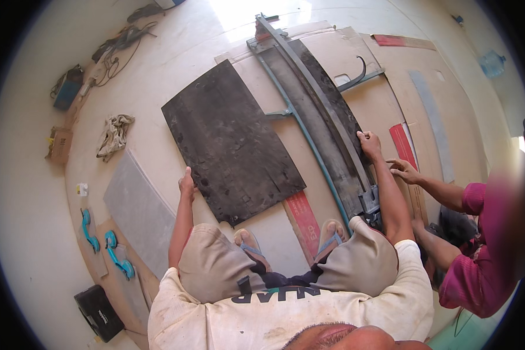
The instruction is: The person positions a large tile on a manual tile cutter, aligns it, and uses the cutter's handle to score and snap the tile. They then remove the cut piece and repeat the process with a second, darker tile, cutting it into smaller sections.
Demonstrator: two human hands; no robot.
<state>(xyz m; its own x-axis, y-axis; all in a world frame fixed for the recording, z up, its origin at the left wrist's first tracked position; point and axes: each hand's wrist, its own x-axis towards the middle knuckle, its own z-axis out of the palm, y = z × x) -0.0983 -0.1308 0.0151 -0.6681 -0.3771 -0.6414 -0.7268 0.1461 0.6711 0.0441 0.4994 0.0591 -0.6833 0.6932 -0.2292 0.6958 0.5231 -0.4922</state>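
Observation:
I squat over a long manual tile cutter (307,131) with a teal side bar and a grey rail. To its left a large dark tile (233,140) lies at a slant, its surface marked with dusty patches. My left hand (187,184) grips that tile's left edge, thumb on top, with the other fingers partly hidden. Beyond the rail's right side shows a narrow dark tile strip (331,87). My right hand (370,144) is closed on the strip's outer edge near its lower end. The cutter's head sits at the near end of the rail.
Close at right, a co-worker's hand (405,171) reaches out from a magenta sleeve (472,280). Cardboard sheets (385,105) lie beneath the cutter. At left are grey tiles (140,204), teal suction lifters (119,256), a rag (115,137), a black case (99,313) and cables (119,52).

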